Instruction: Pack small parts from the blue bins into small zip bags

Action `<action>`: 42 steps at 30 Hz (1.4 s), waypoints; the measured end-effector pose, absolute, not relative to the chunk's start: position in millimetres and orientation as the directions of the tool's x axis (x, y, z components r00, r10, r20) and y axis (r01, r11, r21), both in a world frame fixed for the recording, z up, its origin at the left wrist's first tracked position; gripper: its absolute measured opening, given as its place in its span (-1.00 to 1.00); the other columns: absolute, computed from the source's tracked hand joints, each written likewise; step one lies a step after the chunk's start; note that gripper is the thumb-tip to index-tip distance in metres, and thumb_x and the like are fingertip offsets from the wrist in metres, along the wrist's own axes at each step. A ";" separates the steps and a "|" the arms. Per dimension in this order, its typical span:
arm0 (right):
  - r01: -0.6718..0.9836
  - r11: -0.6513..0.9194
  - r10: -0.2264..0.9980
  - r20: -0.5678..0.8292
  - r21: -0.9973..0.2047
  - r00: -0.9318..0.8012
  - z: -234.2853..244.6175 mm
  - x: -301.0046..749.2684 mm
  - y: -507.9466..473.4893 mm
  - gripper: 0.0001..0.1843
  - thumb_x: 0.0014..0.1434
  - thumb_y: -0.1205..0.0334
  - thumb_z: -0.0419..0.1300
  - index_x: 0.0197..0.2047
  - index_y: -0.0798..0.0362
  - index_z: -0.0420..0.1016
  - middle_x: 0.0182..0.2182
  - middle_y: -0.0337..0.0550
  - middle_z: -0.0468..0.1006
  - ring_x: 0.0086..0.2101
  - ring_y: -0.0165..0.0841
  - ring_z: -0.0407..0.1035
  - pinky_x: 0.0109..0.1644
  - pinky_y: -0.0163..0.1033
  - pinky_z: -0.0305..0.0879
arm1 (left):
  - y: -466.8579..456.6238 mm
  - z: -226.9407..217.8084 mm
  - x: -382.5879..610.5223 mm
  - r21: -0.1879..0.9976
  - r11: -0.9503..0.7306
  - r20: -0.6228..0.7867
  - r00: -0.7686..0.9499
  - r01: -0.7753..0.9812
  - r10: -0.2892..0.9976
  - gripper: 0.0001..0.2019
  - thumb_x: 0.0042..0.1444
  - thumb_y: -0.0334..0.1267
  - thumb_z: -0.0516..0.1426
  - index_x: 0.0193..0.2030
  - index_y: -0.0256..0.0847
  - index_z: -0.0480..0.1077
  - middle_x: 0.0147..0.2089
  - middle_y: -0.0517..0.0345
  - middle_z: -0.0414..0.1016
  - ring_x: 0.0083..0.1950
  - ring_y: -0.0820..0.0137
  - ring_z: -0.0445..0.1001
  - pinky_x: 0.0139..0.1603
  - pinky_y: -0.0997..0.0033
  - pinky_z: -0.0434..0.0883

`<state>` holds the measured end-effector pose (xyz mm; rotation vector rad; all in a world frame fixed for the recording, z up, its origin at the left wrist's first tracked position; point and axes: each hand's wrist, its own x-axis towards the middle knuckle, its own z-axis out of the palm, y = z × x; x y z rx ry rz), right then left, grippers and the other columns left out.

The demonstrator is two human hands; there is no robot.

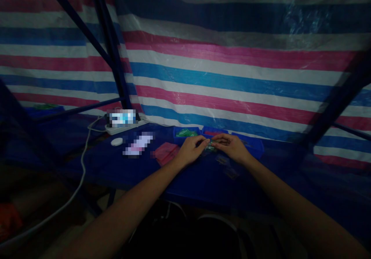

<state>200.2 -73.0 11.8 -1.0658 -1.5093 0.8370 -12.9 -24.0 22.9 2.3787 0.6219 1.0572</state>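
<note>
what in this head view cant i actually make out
All in the head view:
Small item between left hand and right hand: fingers cover it, too small.
Pixelated item by the white power strip: blurred out.
Rightmost blue tray: contents dim, partly behind that hand.
Orange thing: cut off by left edge.

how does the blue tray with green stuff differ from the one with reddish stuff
The green-filled tray holds bright green contents; the red-filled tray holds duller, reddish ones. The green-filled tray stands farther left, just beyond the left hand; the red-filled tray stands to its right, partly hidden by the right hand. Both are blue and sit side by side near the striped sheet.
</note>
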 end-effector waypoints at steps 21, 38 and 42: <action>-0.012 0.320 0.947 0.320 -0.947 0.006 9.7 196.4 -72.1 -0.56 -0.07 0.09 0.51 -0.13 0.02 0.56 -0.26 -0.12 0.68 -0.29 -0.27 0.58 -0.08 -0.10 0.54 | -7.8 5.6 -6.7 0.763 -0.646 0.530 0.547 0.025 0.648 -0.71 0.26 -0.15 0.20 0.05 -0.24 0.41 -0.11 0.01 0.59 -0.12 0.33 0.58 -0.05 0.32 0.50; 0.011 0.325 0.945 0.324 -0.946 -0.032 2.0 197.6 -66.2 -0.54 -0.08 0.14 0.52 -0.11 0.01 0.54 -0.23 -0.16 0.65 -0.22 -0.31 0.56 -0.01 -0.13 0.51 | -12.1 8.2 -7.6 0.751 -0.659 0.536 0.546 0.039 0.644 -0.67 0.22 -0.21 0.22 0.08 -0.22 0.33 -0.21 0.11 0.52 -0.23 0.39 0.53 -0.21 0.41 0.43; 0.014 0.320 0.947 0.320 -0.947 -0.032 -0.6 199.7 -64.5 -0.53 -0.09 0.13 0.52 -0.11 0.01 0.54 -0.22 -0.15 0.65 -0.22 -0.31 0.56 -0.01 -0.15 0.50 | -11.4 7.3 -7.8 0.774 -0.634 0.524 0.572 -0.010 0.631 -0.64 0.23 -0.15 0.22 0.11 -0.21 0.33 -0.22 0.11 0.52 -0.25 0.39 0.53 -0.26 0.43 0.41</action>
